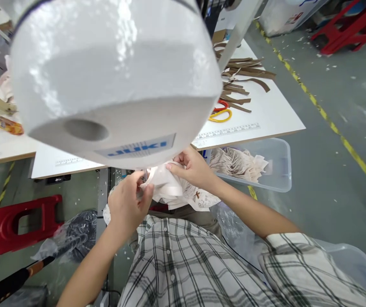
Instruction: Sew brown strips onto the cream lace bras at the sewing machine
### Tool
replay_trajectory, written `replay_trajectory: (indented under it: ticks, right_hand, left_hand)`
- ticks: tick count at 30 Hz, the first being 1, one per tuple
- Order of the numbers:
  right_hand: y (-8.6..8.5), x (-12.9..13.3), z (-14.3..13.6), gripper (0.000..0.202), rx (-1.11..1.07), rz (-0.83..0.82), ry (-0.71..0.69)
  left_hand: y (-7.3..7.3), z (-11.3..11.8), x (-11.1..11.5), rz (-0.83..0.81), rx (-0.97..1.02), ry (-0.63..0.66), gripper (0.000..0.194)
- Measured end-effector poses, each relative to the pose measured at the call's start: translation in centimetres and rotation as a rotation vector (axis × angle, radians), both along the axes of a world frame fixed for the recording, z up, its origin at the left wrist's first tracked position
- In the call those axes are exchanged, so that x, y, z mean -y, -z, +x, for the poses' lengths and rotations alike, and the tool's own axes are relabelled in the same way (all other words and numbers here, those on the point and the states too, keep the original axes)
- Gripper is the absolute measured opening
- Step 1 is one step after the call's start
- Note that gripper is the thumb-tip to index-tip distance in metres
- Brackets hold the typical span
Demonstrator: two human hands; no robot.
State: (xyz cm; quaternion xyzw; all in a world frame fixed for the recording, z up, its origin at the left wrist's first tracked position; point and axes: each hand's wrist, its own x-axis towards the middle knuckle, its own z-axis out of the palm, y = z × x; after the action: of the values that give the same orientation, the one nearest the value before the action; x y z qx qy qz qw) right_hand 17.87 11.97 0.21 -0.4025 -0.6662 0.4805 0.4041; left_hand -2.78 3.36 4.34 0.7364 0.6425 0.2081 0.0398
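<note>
Between my hands is a piece of thin white fabric (pixel 166 184), folded and gathered over my lap below the sewing machine (pixel 115 85). Its lower right part is lacy, with a small brown bow. My left hand (pixel 130 198) pinches the left edge of the fabric between thumb and fingers. On the other side, my right hand (pixel 191 166) grips the top right of the cloth, thumb uppermost. The large white machine head hides the needle area and part of the table.
Right of the machine, brown strips (pixel 243 70) and scissors (pixel 221 114) lie on the white table (pixel 275 106). A clear bin (pixel 285 166) of pale fabric pieces stands beneath its edge. Red stools (pixel 47 217) stand at left and far right. A snack packet (pixel 0 121) lies at left.
</note>
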Motion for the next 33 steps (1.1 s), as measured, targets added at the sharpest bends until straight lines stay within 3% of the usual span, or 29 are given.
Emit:
replay_trajectory:
  ticks: [2,5,11,13,16,19,21,22,23,25,27,29,33]
  right_hand:
    - [0.3,0.2,0.3,0.035,0.056,0.0,-0.008]
    - [0.6,0.9,1.0,0.024,0.196,0.015,-0.03]
    - [-1.6,6.4,1.4,0.026,0.256,0.064,-0.216]
    - [-2.2,8.3,0.9,0.029,0.204,0.079,-0.299]
    - [-1.8,9.3,-1.1,0.03,0.12,0.061,-0.359]
    - [0.2,8.6,-4.3,0.046,-0.028,-0.126,-0.433]
    - [1.9,7.9,-6.4,0.068,-0.231,-0.398,-0.442]
    - [2.8,7.7,-7.3,0.068,-0.341,-0.549,-0.408]
    - [3.7,7.6,-8.1,0.061,-0.437,-0.678,-0.34]
    - [5.3,7.8,-9.0,0.041,-0.541,-0.79,-0.149]
    - [6.7,8.5,-9.2,0.03,-0.501,-0.652,0.036]
    - [7.8,9.3,-8.9,0.023,-0.335,-0.392,0.146]
    - [9.5,10.2,-7.8,0.008,-0.023,-0.049,0.119]
  left_hand:
    - [-0.2,-0.6,-0.1,-0.102,0.236,-0.039,0.034]
    - [-0.8,-1.7,-1.0,-0.379,0.507,-0.011,0.039]
    - [-0.2,-2.8,-1.9,-0.817,0.778,0.305,0.038]
    - [0.1,-2.5,-1.0,-0.88,0.886,0.361,0.035]
    - [-0.4,-3.3,0.9,-0.765,0.937,0.219,0.034]
    - [-1.7,-5.4,2.5,-0.65,0.865,0.11,0.033]
    - [-2.0,-6.8,3.0,-0.71,0.753,0.168,0.034]
    - [-1.7,-7.2,3.1,-0.747,0.672,0.201,0.035]
    - [-1.1,-7.5,3.0,-0.745,0.58,0.201,0.035]
    - [0.7,-7.4,2.9,-0.598,0.408,0.065,0.032]
    - [3.2,-6.6,2.7,-0.375,0.336,-0.173,0.027]
    - [5.6,-5.3,2.8,-0.353,0.524,-0.304,0.027]
    - [8.8,-2.4,3.0,-0.641,1.076,-0.242,0.042]
